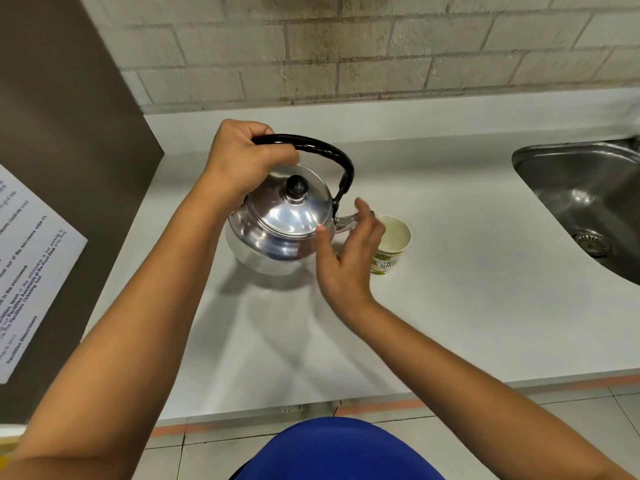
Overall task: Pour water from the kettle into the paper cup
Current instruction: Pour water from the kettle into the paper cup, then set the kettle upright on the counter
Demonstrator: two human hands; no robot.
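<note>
A shiny metal kettle [277, 233] with a black knob and an arched black handle sits low over the white counter, its short spout pointing right towards the paper cup [393, 245]. My left hand [244, 161] is closed around the left part of the handle. The cup is white with green print and stands upright just right of the spout; its inside looks pale, and I cannot tell if water is in it. My right hand [346, 252] hovers with fingers spread between kettle and cup, hiding the cup's left side and the spout tip.
A steel sink [588, 206] with a drain is set into the counter [450, 306] at the right. A brown cabinet side [69, 168] with a printed notice [24, 271] stands at the left. A brick wall runs behind. The counter's front edge is near my body.
</note>
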